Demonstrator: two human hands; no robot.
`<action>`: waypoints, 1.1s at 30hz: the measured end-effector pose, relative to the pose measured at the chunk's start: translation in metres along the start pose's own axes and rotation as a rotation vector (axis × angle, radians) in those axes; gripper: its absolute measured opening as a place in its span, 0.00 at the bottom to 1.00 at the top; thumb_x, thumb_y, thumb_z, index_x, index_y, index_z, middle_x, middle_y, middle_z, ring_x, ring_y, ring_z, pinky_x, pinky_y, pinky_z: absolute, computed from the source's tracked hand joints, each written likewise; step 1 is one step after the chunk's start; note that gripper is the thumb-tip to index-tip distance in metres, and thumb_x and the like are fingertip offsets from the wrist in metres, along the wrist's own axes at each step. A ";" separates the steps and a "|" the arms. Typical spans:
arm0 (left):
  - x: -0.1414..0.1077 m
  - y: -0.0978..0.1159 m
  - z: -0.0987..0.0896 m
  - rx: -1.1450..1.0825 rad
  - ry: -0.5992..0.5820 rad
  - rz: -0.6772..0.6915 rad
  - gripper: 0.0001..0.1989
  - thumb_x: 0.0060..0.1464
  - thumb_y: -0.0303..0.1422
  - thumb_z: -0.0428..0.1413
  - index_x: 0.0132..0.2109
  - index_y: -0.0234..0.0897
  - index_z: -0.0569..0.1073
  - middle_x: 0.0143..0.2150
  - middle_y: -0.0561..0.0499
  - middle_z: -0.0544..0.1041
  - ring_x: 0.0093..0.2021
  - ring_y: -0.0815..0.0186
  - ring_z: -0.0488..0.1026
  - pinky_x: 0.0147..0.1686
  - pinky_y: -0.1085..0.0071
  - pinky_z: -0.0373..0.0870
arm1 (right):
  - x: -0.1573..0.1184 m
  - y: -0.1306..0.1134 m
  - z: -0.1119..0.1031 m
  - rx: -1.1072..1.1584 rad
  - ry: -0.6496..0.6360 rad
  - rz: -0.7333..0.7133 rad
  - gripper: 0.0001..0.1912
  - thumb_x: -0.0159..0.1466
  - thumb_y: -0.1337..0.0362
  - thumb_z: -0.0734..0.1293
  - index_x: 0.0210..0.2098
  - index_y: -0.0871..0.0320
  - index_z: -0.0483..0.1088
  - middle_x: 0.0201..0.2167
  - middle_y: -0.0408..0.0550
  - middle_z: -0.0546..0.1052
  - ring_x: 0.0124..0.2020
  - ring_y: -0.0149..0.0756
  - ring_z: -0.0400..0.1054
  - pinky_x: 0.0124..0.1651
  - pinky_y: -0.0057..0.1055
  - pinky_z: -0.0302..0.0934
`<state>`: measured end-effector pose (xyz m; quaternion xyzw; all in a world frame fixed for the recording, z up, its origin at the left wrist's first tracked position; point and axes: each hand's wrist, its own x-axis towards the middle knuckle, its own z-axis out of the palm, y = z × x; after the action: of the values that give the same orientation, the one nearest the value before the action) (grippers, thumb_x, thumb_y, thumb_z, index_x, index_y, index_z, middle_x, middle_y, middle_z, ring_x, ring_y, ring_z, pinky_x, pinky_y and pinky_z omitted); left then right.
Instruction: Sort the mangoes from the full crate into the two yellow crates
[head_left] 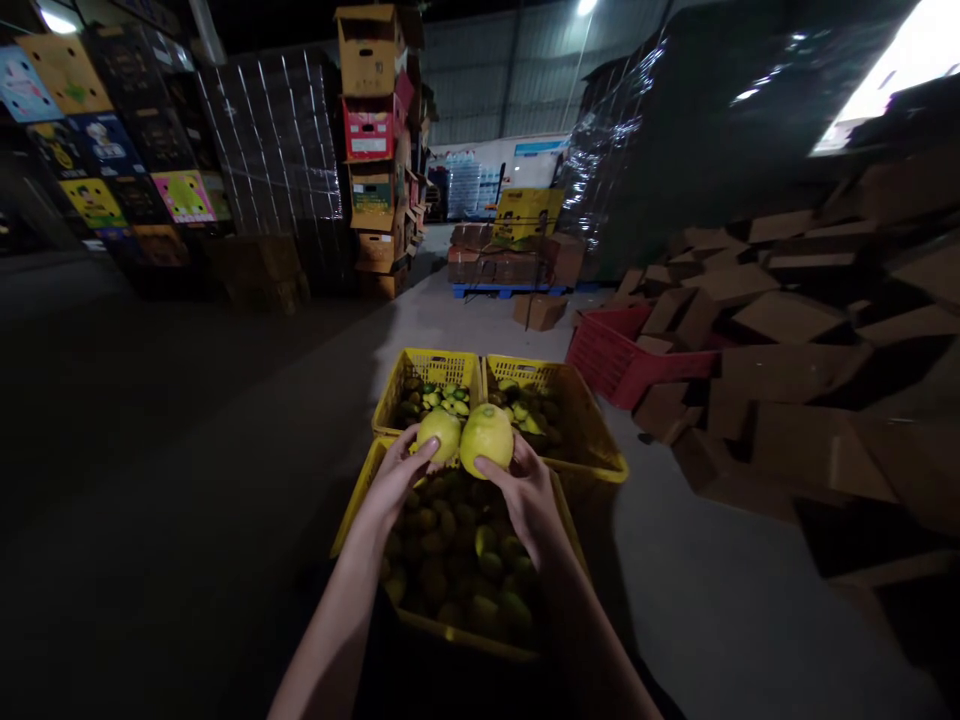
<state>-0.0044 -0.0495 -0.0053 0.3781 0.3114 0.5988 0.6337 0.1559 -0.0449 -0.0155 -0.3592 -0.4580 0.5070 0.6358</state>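
Fruit (439,436), pale yellow-green and round, is held in the air over the far rim of the near crate (457,636). Second fruit (487,440), yellower and larger in view, sits to its right, also over that rim. Whether the two touch: cannot tell.

Left hand (397,476): fingers curled round the outer side of its piece, thumb on the near face, spread only as wide as the fruit. Right hand (531,490): like grip on the second fruit, thumb low on the near face, fingers round the right side.

Step in hand, as judged: two-handed hold, one piece each, up out of the heap. Next move seems to call for firm, independent grips and clearance over the near crate's rim; pressing the pieces together might roll one loose.

Near crate carries loose fruit (491,560), dimly lit. Just beyond it: back-left crate (390,400) and back-right crate (589,425), both yellow, both holding fruit.

Farther out to the near crate's right: red crate (611,350), then piled cartons (802,370). Well beyond it: blue pallet (501,291); box stack (371,130), left of the pallet.
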 end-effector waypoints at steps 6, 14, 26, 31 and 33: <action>0.002 0.006 0.001 -0.107 0.130 -0.124 0.14 0.51 0.39 0.60 0.39 0.33 0.75 0.34 0.47 0.78 0.32 0.66 0.76 0.34 0.73 0.74 | 0.000 -0.002 0.001 0.057 -0.039 0.145 0.25 0.44 0.60 0.77 0.41 0.58 0.74 0.40 0.50 0.79 0.41 0.45 0.72 0.43 0.38 0.67; 0.003 -0.001 -0.006 0.082 0.063 -0.150 0.28 0.52 0.56 0.50 0.31 0.31 0.75 0.18 0.50 0.71 0.14 0.72 0.62 0.15 0.74 0.53 | 0.000 -0.002 0.002 0.248 -0.091 0.307 0.21 0.50 0.49 0.72 0.39 0.54 0.73 0.36 0.53 0.80 0.36 0.45 0.75 0.38 0.40 0.69; 0.007 -0.003 -0.005 0.151 0.050 -0.422 0.38 0.53 0.62 0.39 0.18 0.33 0.71 0.14 0.46 0.69 0.14 0.72 0.62 0.14 0.76 0.52 | 0.005 0.011 0.008 0.293 -0.125 0.585 0.31 0.60 0.37 0.56 0.29 0.57 0.76 0.23 0.51 0.78 0.24 0.35 0.71 0.34 0.31 0.68; 0.007 -0.004 -0.008 0.131 0.058 -0.449 0.39 0.53 0.62 0.39 0.21 0.31 0.72 0.15 0.45 0.70 0.15 0.72 0.63 0.16 0.77 0.57 | 0.004 0.007 0.009 0.282 -0.092 0.653 0.32 0.63 0.39 0.53 0.29 0.59 0.75 0.22 0.51 0.77 0.22 0.33 0.70 0.31 0.28 0.67; 0.007 -0.004 -0.008 0.115 0.061 -0.464 0.39 0.53 0.62 0.38 0.24 0.30 0.72 0.15 0.46 0.70 0.15 0.72 0.63 0.15 0.78 0.58 | 0.004 0.004 0.010 0.255 -0.077 0.667 0.32 0.65 0.42 0.51 0.30 0.60 0.74 0.22 0.52 0.77 0.22 0.33 0.70 0.31 0.27 0.67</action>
<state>-0.0086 -0.0418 -0.0126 0.3136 0.4425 0.4294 0.7222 0.1454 -0.0404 -0.0156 -0.3874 -0.2723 0.7528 0.4573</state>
